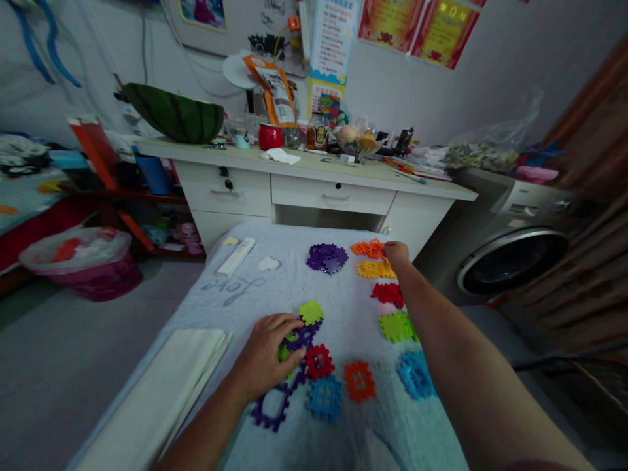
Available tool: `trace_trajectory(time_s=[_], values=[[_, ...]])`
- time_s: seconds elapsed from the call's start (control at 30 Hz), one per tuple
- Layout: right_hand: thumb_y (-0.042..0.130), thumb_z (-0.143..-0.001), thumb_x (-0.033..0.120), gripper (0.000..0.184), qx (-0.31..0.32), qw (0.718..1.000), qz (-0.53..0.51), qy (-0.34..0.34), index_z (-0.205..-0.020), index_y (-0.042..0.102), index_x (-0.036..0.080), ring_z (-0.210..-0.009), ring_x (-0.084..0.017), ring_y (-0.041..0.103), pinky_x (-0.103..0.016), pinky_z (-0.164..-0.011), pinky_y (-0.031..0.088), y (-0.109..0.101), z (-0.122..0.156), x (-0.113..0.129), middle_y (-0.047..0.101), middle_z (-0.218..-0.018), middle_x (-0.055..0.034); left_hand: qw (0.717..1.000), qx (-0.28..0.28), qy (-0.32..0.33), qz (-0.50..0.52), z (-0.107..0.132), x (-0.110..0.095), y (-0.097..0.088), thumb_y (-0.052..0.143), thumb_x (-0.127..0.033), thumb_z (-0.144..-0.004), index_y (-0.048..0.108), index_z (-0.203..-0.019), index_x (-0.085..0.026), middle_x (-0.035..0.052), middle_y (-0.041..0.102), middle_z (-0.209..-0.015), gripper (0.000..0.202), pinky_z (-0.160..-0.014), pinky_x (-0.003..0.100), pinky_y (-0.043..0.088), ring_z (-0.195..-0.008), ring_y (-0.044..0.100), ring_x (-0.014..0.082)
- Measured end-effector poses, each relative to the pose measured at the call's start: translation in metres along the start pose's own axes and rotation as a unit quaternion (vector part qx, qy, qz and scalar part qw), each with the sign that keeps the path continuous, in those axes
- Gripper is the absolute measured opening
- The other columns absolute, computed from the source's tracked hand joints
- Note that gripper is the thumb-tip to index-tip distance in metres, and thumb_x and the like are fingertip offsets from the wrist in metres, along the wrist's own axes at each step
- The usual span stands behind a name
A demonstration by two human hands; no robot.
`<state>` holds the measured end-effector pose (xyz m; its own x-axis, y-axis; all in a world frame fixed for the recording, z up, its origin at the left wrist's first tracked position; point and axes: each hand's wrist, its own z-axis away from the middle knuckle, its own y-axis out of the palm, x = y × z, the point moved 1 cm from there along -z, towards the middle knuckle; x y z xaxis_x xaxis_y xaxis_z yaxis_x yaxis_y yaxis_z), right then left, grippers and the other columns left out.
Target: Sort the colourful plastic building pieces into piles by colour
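Note:
My left hand (271,350) lies curled over joined purple and green interlocking building pieces (307,335), thumb and fingers on either side; its palm hides part of them. A lime square (312,313) sits by its fingertips, a red square (320,362) beside the thumb. Below the red one is a blue square (324,400), and an orange square (360,381) lies apart to the right. At the far right of the cloth, my right hand (396,252) pinches at the pile of orange pieces (364,248), fingertips partly hidden. Yellow pieces (371,269) lie just under that hand.
Piles of red (385,292), green (394,326) and blue pieces (415,375) run down the right side, near my forearm. A purple pile (326,257) sits at the back. White strip (236,257) and folded cloth (157,392) lie left. Beyond stands a cluttered white desk (314,160).

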<state>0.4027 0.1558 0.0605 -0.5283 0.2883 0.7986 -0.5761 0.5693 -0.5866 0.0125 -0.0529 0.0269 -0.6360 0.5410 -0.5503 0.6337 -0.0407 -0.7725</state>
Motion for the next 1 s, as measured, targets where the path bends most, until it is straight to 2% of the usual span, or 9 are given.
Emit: trace_trajectory(time_s=[0.17, 0.37, 0.7, 0.87, 1.0], values=[[0.057, -0.065, 0.011, 0.026, 0.025, 0.999, -0.013, -0.026, -0.085, 0.073, 0.012, -0.062, -0.016, 0.062, -0.024, -0.056, 0.046, -0.005, 0.001, -0.004, 0.069, -0.071, -0.0077, 1.000, -0.007, -0.003, 0.000, -0.001, -0.001, 0.000, 0.065, -0.037, -0.078, 0.066, -0.113, -0.024, 0.0092, 0.065, -0.118, 0.038, -0.100, 0.047, 0.044, -0.112, 0.059, 0.0281], [0.057, -0.063, 0.010, 0.028, 0.047, 0.997, -0.034, -0.052, -0.087, 0.071, 0.010, -0.067, -0.014, 0.061, -0.023, -0.061, 0.047, -0.025, 0.004, -0.004, 0.071, -0.080, -0.0077, 1.000, -0.010, 0.000, 0.004, 0.000, 0.001, 0.001, 0.065, -0.036, -0.078, 0.066, -0.113, -0.024, 0.0096, 0.066, -0.118, 0.037, -0.099, 0.047, 0.044, -0.111, 0.059, 0.0279], [0.052, -0.066, 0.010, 0.030, 0.069, 0.995, -0.033, -0.070, -0.090, 0.070, 0.011, -0.054, -0.010, 0.053, -0.021, -0.054, 0.044, -0.060, 0.025, -0.006, 0.068, -0.073, -0.0046, 1.000, -0.007, 0.004, 0.006, 0.000, -0.001, 0.001, 0.065, -0.036, -0.078, 0.065, -0.112, -0.024, 0.0089, 0.065, -0.118, 0.036, -0.099, 0.045, 0.044, -0.111, 0.059, 0.0271], [0.050, -0.071, 0.011, 0.029, 0.094, 0.989, 0.048, -0.099, -0.089, 0.072, 0.012, -0.054, -0.011, 0.053, -0.022, -0.052, 0.041, -0.062, 0.035, -0.007, 0.068, -0.071, -0.0040, 1.000, -0.009, 0.007, 0.009, 0.000, -0.001, 0.001, 0.066, -0.034, -0.078, 0.065, -0.112, -0.023, 0.0087, 0.066, -0.117, 0.036, -0.099, 0.045, 0.044, -0.111, 0.059, 0.0270], [0.056, -0.075, 0.017, 0.017, 0.096, 0.984, 0.078, -0.126, -0.077, 0.073, 0.016, -0.059, -0.013, 0.057, -0.024, -0.060, 0.045, -0.054, 0.034, -0.007, 0.068, -0.069, -0.0039, 1.000, -0.014, 0.009, 0.016, 0.000, 0.000, 0.001, 0.066, -0.034, -0.077, 0.066, -0.112, -0.023, 0.0086, 0.066, -0.117, 0.036, -0.099, 0.044, 0.044, -0.111, 0.059, 0.0269]])
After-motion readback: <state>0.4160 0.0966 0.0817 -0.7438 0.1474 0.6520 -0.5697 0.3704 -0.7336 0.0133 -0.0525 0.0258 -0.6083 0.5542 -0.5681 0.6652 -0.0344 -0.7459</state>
